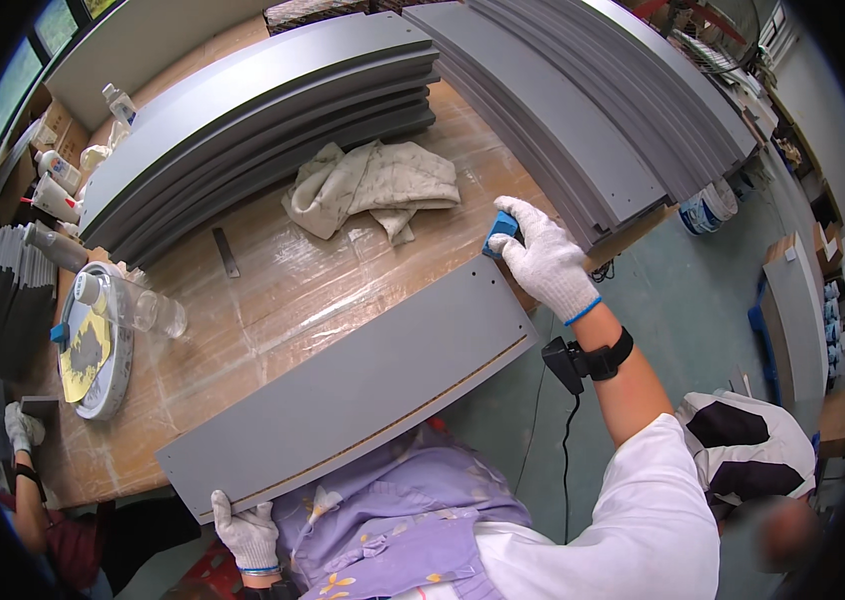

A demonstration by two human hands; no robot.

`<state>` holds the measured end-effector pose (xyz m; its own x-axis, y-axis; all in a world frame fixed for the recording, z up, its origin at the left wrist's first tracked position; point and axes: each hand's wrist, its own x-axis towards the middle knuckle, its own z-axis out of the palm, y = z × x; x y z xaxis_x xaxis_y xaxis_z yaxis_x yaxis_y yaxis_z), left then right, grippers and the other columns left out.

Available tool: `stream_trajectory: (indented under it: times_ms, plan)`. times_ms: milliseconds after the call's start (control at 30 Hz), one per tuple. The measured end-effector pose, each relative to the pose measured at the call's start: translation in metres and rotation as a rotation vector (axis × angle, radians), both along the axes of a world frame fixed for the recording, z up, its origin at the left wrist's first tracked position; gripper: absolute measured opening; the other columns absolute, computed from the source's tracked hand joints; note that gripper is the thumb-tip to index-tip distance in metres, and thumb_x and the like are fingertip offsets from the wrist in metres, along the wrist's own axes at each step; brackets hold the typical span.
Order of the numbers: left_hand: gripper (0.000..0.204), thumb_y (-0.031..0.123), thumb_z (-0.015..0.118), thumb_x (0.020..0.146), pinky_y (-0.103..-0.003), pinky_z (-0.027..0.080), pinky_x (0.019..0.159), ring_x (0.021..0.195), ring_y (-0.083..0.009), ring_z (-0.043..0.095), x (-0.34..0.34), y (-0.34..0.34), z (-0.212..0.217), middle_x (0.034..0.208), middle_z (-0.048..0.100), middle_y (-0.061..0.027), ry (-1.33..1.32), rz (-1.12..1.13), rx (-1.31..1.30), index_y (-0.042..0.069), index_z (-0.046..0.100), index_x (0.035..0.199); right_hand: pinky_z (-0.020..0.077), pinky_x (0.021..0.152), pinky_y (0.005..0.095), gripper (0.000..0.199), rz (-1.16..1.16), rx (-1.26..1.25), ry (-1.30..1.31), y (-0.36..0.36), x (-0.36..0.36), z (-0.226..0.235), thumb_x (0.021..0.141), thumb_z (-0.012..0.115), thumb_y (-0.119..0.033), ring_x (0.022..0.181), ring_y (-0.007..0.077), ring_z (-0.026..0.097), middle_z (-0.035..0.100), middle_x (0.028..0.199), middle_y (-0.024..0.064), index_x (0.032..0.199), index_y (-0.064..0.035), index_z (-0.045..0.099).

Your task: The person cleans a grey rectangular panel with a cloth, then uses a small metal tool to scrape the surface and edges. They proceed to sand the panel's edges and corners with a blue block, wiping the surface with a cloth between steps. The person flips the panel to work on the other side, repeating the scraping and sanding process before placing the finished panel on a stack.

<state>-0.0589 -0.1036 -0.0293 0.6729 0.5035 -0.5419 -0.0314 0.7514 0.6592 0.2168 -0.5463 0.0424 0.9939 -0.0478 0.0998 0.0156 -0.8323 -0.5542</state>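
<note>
A long grey panel (353,385) lies slantwise across the near side of the table, with small holes at its ends and a brown groove along its near edge. My left hand (246,532), in a white knitted glove, grips the panel's near left corner, thumb on top; its fingertips underneath are hidden. My right hand (550,262), gloved too, pinches a small blue block (501,234) just past the panel's far right corner. Beyond the panel, a crumpled pale cloth (375,190) lies closest to the blue block.
Stacked grey panels (273,110) stand at the back, more panels (563,120) at the right. On the left are a clear bottle (148,308), a round lid (121,372) bearing a stained yellow sheet, and a metal strip (227,252). A co-worker's gloved hand (23,428) is at far left; another person (748,445) is at right.
</note>
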Motion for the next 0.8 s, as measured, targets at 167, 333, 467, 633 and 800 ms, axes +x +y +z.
stream_trajectory:
  times_ms: [167,333,467,633,800]
  plan:
    - [0.033,0.032,0.053,0.102,-0.037,0.064,0.061,0.097,-0.0234,0.07,-0.001,0.002,0.002,0.123,0.064,-0.0059,0.016,-0.011,-0.018,0.012,0.055,0.128,0.0489,0.099,0.0466,0.047,0.022,-0.019,-0.09,-0.003,0.002,-0.004,0.091,0.064,-0.028,0.119,0.0393,0.058,0.059,0.132,0.019,0.133,-0.011,0.054]
    - [0.033,0.033,0.053,0.102,-0.036,0.064,0.061,0.096,-0.0229,0.07,-0.001,0.001,0.001,0.121,0.064,-0.0056,0.022,-0.003,-0.004,0.012,0.055,0.127,0.0488,0.099,0.0463,0.046,-0.005,0.031,-0.055,-0.003,0.001,-0.004,0.091,0.064,-0.028,0.119,0.0391,0.058,0.06,0.13,0.0193,0.132,-0.0112,0.056]
    - [0.033,0.033,0.055,0.101,-0.034,0.065,0.062,0.096,-0.0215,0.07,0.002,-0.002,0.005,0.121,0.064,-0.0056,0.034,-0.001,0.01,0.012,0.056,0.127,0.0486,0.099,0.0456,0.047,0.009,0.107,-0.043,-0.01,-0.003,-0.012,0.091,0.064,-0.029,0.118,0.0375,0.059,0.061,0.13,0.0179,0.134,-0.0133,0.055]
    - [0.033,0.033,0.053,0.102,-0.036,0.065,0.065,0.1,-0.0224,0.068,-0.005,0.006,-0.003,0.123,0.063,-0.0056,0.017,0.0,0.0,0.012,0.054,0.128,0.0477,0.101,0.0435,0.047,0.055,0.111,0.09,-0.029,-0.027,-0.013,0.092,0.064,-0.029,0.117,0.0338,0.06,0.062,0.13,0.0148,0.136,-0.0162,0.055]
    - [0.034,0.033,0.055,0.101,-0.035,0.065,0.067,0.103,-0.0218,0.067,-0.002,0.004,-0.001,0.125,0.063,-0.0053,0.012,-0.007,-0.013,0.012,0.055,0.129,0.048,0.1,0.0414,0.048,0.018,0.203,0.051,-0.023,-0.024,-0.007,0.091,0.066,-0.027,0.117,0.0321,0.061,0.063,0.128,0.0159,0.136,-0.0141,0.054]
